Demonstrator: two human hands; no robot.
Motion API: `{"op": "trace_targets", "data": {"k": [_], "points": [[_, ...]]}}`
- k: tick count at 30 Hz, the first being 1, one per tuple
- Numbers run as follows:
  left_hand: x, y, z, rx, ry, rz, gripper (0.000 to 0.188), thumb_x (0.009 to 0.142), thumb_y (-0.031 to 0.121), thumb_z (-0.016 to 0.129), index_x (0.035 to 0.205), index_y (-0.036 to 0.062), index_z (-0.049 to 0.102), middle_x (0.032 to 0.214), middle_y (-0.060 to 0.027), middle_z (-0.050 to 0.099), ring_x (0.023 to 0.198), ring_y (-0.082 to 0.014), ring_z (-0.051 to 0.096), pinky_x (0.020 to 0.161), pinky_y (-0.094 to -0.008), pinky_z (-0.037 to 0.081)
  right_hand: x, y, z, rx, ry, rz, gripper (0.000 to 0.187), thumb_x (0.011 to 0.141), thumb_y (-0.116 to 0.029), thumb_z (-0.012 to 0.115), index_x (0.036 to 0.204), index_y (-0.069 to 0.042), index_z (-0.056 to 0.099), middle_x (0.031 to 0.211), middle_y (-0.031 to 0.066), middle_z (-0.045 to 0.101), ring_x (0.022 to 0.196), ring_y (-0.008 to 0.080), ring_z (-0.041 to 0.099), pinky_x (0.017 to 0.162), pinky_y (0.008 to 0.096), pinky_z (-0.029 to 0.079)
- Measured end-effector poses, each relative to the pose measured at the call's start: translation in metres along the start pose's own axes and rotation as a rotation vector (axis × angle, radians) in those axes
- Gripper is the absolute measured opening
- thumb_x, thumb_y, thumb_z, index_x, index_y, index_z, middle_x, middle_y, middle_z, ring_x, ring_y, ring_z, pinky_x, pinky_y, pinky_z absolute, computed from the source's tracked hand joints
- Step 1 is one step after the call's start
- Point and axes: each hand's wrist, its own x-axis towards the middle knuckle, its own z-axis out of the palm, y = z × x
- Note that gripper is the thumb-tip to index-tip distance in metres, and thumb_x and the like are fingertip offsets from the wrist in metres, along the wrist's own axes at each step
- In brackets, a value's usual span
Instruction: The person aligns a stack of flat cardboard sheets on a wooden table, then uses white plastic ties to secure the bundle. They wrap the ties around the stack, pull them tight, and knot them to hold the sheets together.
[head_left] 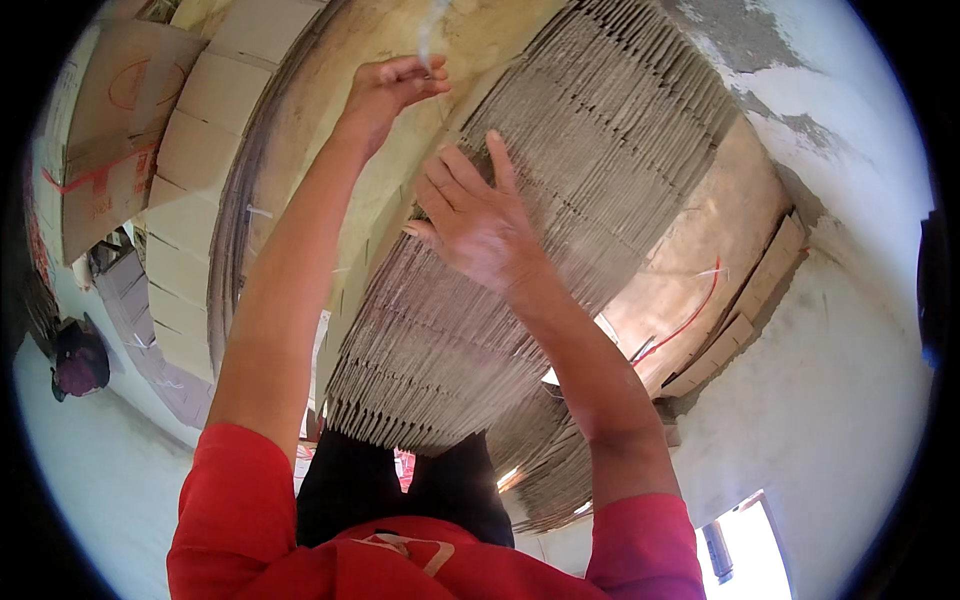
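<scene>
A thick stack of flat brown cardboard pieces [600, 150] stretches from the far edge of the view down to my legs, its many thin edges facing up. My right hand [482, 220] lies on the stack's left part, palm down with fingers and thumb apart. Beyond the stack's left side, my left hand [398, 85] is raised, its fingers pinched on a thin whitish string [428, 35]. The string runs up toward the top of the view and looks blurred.
A yellowish board [480, 30] lies under the stack. More stacked cardboard [205, 130] and a printed carton [125, 130] stand at the left. On the right, a red cord [690, 325] lies on a tan surface near folded cardboard [740, 320]. A pale wall [830, 400] rises behind.
</scene>
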Motion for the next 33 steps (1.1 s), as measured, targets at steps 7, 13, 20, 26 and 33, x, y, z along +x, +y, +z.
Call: {"op": "trace_targets", "data": {"k": [7,13,20,26,33], "points": [[-0.036,0.025,0.015,0.053,-0.008,0.021,0.020,0.087,0.007,0.059,0.103,-0.0012,0.066,0.073,-0.0035,0.061,0.062,-0.0108,0.056,0.062,-0.0235,0.048,-0.001,0.000,-0.001,0.032,0.007,0.006,0.040,0.074,-0.037,0.066,0.099,-0.006,0.059,0.102,0.0047,0.056,0.117,0.0195,0.044,0.109,0.0578,0.018],[-0.054,0.046,0.035,0.189,-0.045,0.053,0.016,0.087,0.012,0.059,0.092,-0.0005,0.066,0.061,0.0039,0.046,0.053,-0.0052,0.036,0.050,-0.0202,0.029,-0.001,0.001,0.000,0.036,-0.032,-0.014,0.038,0.078,-0.038,0.064,0.099,-0.007,0.060,0.101,0.0038,0.056,0.117,0.0196,0.043,0.110,0.0574,0.017],[-0.112,0.138,0.088,0.255,-0.118,0.391,0.013,0.087,0.007,0.058,0.085,-0.0033,0.066,0.072,-0.0028,0.063,0.058,-0.0062,0.050,0.051,-0.0212,0.038,-0.006,0.003,0.001,-0.041,-0.062,-0.020,0.035,0.083,-0.037,0.060,0.100,-0.007,0.062,0.107,0.0014,0.058,0.118,0.0192,0.043,0.112,0.0562,0.011],[-0.138,0.150,0.136,0.342,-0.449,0.485,0.009,0.083,0.008,0.060,0.083,-0.0012,0.063,0.072,-0.0067,0.062,0.058,-0.0121,0.053,0.052,-0.0276,0.041,-0.013,0.007,0.007,1.000,-0.003,0.232,0.038,0.087,-0.033,0.053,0.118,-0.010,0.054,0.124,0.0023,0.052,0.125,0.0183,0.039,0.115,0.0518,0.007],[-0.115,0.097,0.193,1.059,-0.915,0.629,0.007,0.079,-0.001,0.058,0.084,0.0033,0.059,0.077,-0.0078,0.060,0.074,-0.0234,0.061,0.064,-0.0344,0.049,-0.024,-0.019,-0.009,0.037,0.067,0.125,0.043,0.088,-0.030,0.051,0.122,-0.005,0.050,0.132,0.0095,0.048,0.133,0.0241,0.033,0.113,0.0521,0.012]]}}
